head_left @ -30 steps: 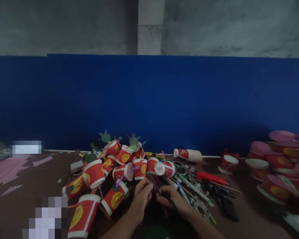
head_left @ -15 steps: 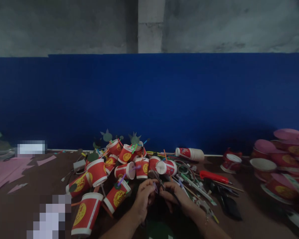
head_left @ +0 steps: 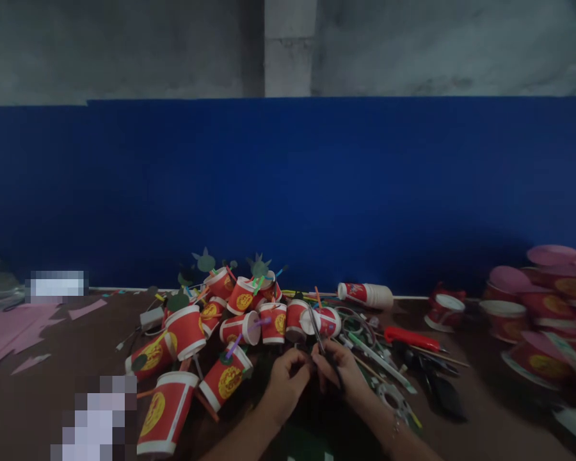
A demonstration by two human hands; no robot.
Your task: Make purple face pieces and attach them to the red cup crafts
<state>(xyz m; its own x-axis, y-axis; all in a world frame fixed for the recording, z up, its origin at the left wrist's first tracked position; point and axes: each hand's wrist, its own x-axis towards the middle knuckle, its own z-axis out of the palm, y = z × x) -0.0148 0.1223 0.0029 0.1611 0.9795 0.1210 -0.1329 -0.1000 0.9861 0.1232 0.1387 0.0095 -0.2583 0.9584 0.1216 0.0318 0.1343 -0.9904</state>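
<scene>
My right hand point(head_left: 342, 370) is closed around dark-handled scissors point(head_left: 317, 328), whose blades point up and away from me. Close beside it, my left hand point(head_left: 288, 379) is held in a pinch; whatever lies between its fingertips is too small and dark to make out. Just beyond both hands lie red and white paper cups point(head_left: 296, 318) with yellow round emblems, some with coloured straws through them. A purple straw point(head_left: 242, 339) sticks out at one tilted cup. Dark green paper point(head_left: 307, 442) lies below my hands.
Right of my hands are loose straws point(head_left: 381, 362), a red-handled tool point(head_left: 413, 339), a tape roll point(head_left: 394, 398) and a black object point(head_left: 444, 394). Stacked cups point(head_left: 369, 296) lie near the blue wall point(head_left: 288, 192). Red bowls with pink discs point(head_left: 547, 365) crowd the right; pink sheets point(head_left: 14, 326) lie left.
The scissors have swung upward, their blades now clear of my left fingertips. A small purple piece seen in my left fingers earlier no longer shows.
</scene>
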